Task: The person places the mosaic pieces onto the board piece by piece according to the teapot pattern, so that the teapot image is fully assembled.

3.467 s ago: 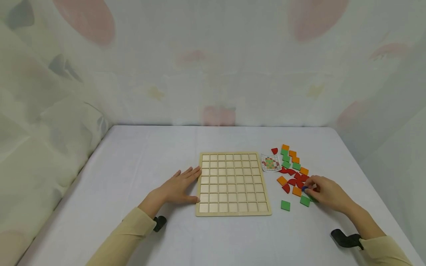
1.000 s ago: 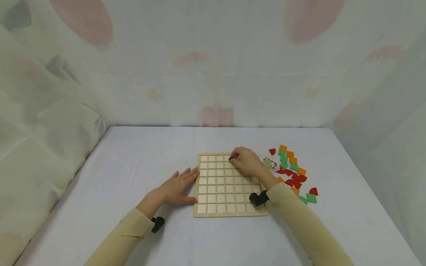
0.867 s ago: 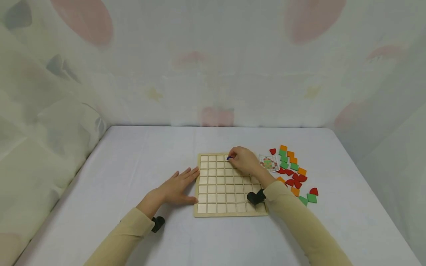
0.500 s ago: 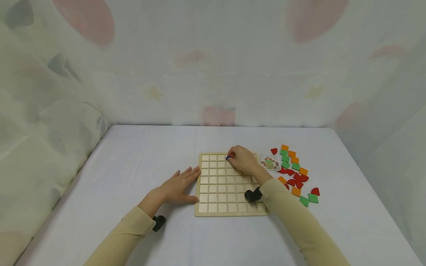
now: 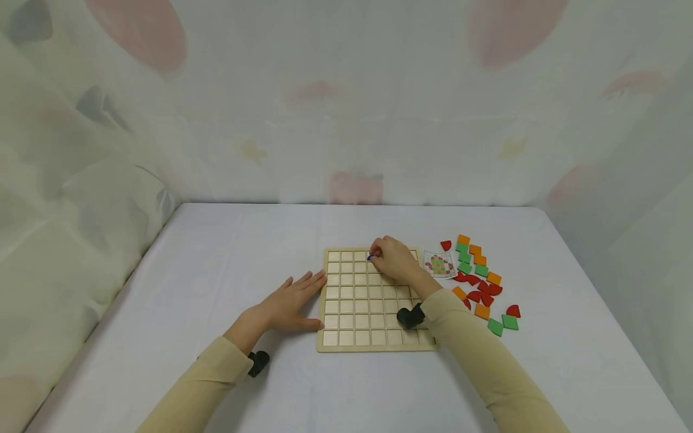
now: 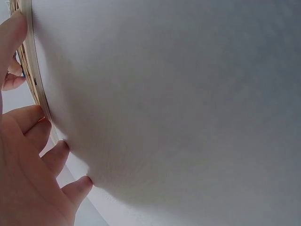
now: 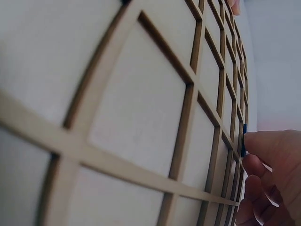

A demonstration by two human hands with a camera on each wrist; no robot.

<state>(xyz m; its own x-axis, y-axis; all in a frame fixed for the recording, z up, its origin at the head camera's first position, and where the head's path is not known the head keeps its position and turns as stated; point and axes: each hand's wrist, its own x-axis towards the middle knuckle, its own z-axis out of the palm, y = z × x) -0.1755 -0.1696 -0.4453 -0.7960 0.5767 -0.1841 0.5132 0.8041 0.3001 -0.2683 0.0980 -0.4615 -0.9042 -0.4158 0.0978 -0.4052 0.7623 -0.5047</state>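
Observation:
A wooden grid board [image 5: 346, 349] lies on the table, its square cells bare where I can see them. My right hand [image 5: 396, 260] pinches a small blue piece [image 5: 370, 257] at the far row of cells, near the middle. The right wrist view shows the thumb against this blue piece [image 7: 244, 140], down at the grid; its full shape is hidden by the fingers. My left hand [image 5: 289, 305] rests with spread fingers along the board's left edge. In the left wrist view, thumb and fingertips of the left hand [image 6: 28, 146] touch the board's side [image 6: 35, 66].
Right of the board lies a small printed pattern card [image 5: 440, 265]. Beside it are loose orange squares [image 5: 494, 278], green squares [image 5: 510, 322] and red curved pieces [image 5: 513, 311]. The right sleeve [image 5: 487, 361] crosses over the board's near right corner.
My right hand has carried the blue piece from among the loose pieces leftward to the board's far row, then shifted slightly left. My left hand has stayed at the board's edge.

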